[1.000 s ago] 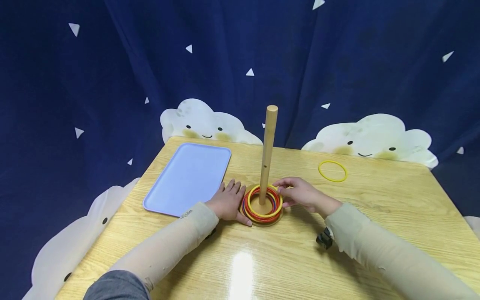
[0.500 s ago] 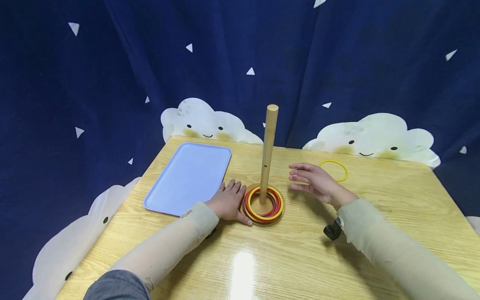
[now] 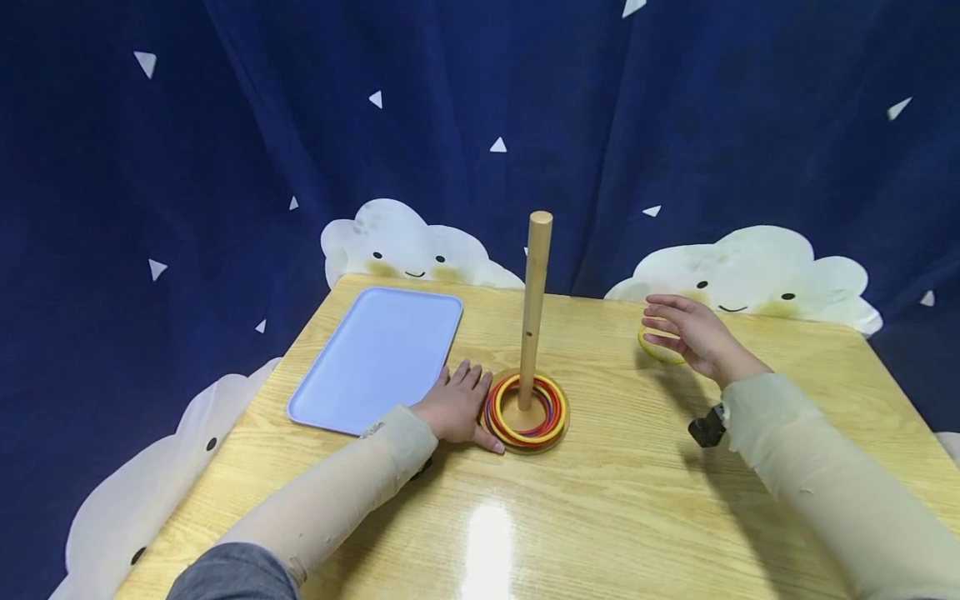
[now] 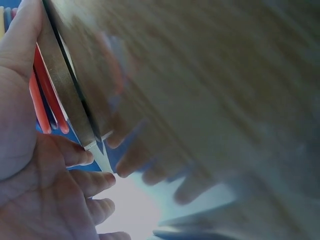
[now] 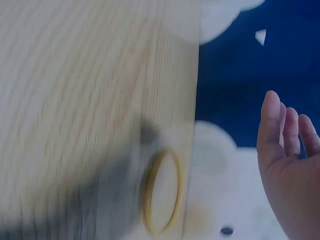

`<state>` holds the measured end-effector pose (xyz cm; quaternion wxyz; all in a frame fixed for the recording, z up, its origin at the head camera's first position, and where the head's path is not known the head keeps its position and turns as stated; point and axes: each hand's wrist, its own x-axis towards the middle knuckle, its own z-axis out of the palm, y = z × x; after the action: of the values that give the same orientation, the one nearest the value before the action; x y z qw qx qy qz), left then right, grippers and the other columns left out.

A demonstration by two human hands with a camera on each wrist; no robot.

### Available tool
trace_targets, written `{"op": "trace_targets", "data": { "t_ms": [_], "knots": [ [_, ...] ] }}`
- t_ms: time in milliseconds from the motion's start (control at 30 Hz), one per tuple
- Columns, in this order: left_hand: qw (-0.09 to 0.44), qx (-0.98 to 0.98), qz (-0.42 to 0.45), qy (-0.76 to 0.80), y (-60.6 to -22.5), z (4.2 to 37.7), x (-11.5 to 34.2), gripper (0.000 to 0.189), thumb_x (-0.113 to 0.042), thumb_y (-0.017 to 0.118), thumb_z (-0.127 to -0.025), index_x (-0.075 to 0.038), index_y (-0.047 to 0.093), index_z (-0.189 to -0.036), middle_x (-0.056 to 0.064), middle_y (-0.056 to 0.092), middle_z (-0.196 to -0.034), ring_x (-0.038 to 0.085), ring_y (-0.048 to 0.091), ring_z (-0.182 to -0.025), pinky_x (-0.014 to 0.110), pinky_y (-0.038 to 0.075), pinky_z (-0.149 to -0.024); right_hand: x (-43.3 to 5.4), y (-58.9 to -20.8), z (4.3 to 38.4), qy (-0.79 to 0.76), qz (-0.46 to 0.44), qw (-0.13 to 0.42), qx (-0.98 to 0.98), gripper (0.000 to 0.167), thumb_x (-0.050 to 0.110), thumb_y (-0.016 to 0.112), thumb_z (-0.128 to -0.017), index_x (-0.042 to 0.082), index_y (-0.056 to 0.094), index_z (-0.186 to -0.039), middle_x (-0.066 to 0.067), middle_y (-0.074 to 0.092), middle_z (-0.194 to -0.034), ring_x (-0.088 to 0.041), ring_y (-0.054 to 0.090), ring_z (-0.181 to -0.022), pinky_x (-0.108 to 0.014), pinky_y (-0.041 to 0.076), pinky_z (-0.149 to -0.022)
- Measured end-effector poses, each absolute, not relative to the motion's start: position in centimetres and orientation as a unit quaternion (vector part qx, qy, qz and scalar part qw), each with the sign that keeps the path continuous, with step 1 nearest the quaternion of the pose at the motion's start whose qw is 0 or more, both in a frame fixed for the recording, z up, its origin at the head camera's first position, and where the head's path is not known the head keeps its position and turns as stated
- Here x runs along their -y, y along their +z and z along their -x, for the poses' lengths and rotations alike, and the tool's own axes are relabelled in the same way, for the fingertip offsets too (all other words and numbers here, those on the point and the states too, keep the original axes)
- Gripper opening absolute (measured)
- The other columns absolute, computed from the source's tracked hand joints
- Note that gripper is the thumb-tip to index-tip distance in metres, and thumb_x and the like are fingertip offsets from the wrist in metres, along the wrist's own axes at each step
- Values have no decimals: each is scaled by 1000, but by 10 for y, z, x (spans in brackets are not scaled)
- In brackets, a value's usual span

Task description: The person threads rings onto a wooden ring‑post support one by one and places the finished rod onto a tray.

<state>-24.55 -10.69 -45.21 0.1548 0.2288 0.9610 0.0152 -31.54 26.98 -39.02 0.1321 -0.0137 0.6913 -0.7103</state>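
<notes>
A wooden peg (image 3: 534,308) stands upright on a round wooden base (image 3: 564,417). Around its foot lie several stacked rings, red and purple ones with a yellow ring (image 3: 555,429) on top. My left hand (image 3: 459,410) rests with spread fingers against the base's left side; its fingers also show beside the base (image 4: 67,90) in the left wrist view. My right hand (image 3: 697,335) hovers over a loose yellow ring (image 3: 660,357) at the back right of the table, partly covering it in the head view. In the right wrist view that ring (image 5: 148,200) lies flat, apart from the extended fingers.
A light blue tray (image 3: 375,358) lies on the left of the wooden table (image 3: 600,517). Behind the table's far edge hangs a dark blue curtain (image 3: 450,108) with white clouds and triangles.
My right hand has left the ring stack and moved right and away from me, to above the loose yellow ring. My left hand has stayed at the base.
</notes>
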Motion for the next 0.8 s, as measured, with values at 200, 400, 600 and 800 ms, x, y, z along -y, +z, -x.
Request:
{"op": "trace_targets", "data": {
  "t_ms": [200, 400, 600, 800],
  "knots": [
    [152, -961, -231, 15, -451, 244, 108, 124, -80, 69, -77, -7, 22, -166, 17, 18, -170, 36, 9, -157, 58, 11, -124, -302, -399, 325, -699, -30, 103, -707, 18, 21, 56, -108, 16, 52, -125, 4, 53, -116, -3, 65, -97, -25, 57, -88],
    [151, -960, -234, 16, -454, 243, 107, 124, -80, 70, -77, -8, 22, -166, 17, 19, -170, 35, 10, -157, 57, 12, -124, -326, -406, 329, -691, -86, 65, -715, 28, 27, 56, -108, 17, 52, -134, 7, 54, -114, -3, 60, -99, -21, 55, -88],
    [146, -961, -235, 20, -453, 243, 105, 122, -78, 71, -77, -7, 24, -165, 17, 21, -169, 35, 12, -157, 57, 13, -124, -341, -415, 333, -707, -162, 37, -688, 73, 31, 59, -106, 9, 24, -165, -4, 43, -144, -9, 52, -111, -21, 53, -92],
    [146, -961, -236, 19, -452, 244, 106, 123, -78, 71, -78, -6, 23, -165, 17, 16, -170, 34, 6, -157, 56, 10, -124, -344, -434, 334, -759, -190, 7, -623, 36, 19, 61, -105, 16, 50, -139, 8, 50, -118, -5, 56, -94, -19, 56, -82]
  ]
}}
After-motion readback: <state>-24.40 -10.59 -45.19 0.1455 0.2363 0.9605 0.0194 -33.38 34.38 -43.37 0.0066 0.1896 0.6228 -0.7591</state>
